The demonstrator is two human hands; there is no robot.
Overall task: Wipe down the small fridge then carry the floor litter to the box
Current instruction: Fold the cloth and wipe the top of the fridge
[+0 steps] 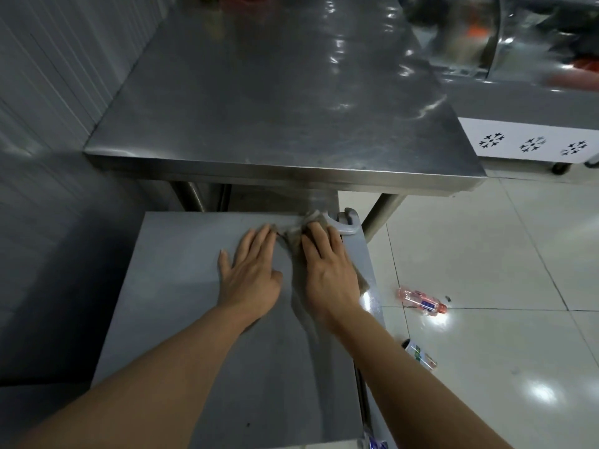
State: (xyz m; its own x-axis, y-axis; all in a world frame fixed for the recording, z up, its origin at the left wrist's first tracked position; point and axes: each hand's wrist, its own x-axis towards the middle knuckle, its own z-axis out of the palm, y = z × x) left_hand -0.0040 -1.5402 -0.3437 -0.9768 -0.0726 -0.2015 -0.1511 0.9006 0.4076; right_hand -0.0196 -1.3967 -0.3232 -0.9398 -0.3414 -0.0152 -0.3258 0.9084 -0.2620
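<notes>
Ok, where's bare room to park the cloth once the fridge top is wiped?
The steel table beyond shows bare. The fridge top is free left of the left hand and nearer the camera. Its far right corner is crowded: right hand, cloth, hinge.

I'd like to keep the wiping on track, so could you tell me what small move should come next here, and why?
Probably draw the cloth back toward the body across the fridge top. The right hand presses it flat at the far right corner, the left hand lies flat beside it, and the near surface looks unwiped. Two bottles wait on the floor.
</notes>
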